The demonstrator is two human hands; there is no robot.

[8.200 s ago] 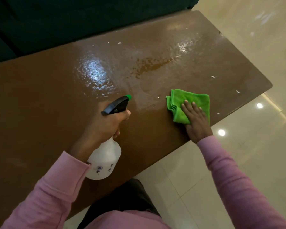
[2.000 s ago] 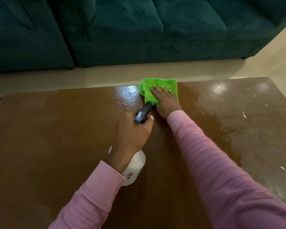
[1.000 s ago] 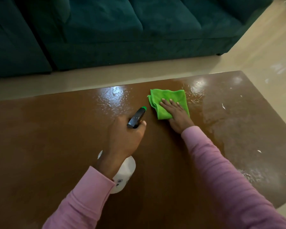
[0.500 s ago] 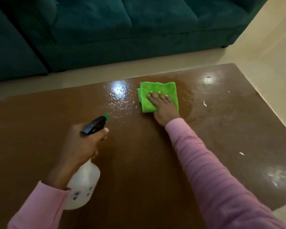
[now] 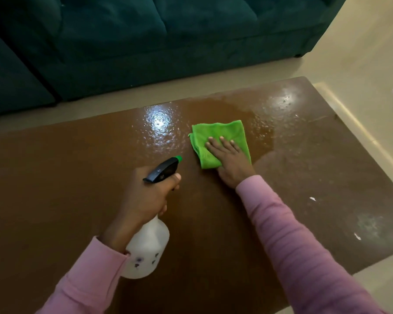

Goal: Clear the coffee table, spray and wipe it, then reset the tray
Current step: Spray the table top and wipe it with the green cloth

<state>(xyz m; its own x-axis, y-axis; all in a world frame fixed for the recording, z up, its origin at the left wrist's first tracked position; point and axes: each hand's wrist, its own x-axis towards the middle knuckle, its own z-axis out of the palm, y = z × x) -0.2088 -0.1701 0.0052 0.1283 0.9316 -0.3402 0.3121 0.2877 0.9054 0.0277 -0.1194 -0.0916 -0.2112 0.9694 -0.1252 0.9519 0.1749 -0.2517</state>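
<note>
- since a moment ago, our bottle (image 5: 146, 250) swung right, nearer the cloth (image 5: 220, 141).
- left hand (image 5: 145, 196) wraps the bottle; right hand (image 5: 230, 162) lies flat, fingers spread.
- we should press evenly, overlapping passes across the wet far table (image 5: 55, 177).

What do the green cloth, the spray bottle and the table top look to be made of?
Green cloth: likely microfibre, with a soft, matte, napped surface. Spray bottle: translucent white plastic, with a black plastic trigger head. Table top: brown, glossy where wet; wood or laminate, unclear.
</note>
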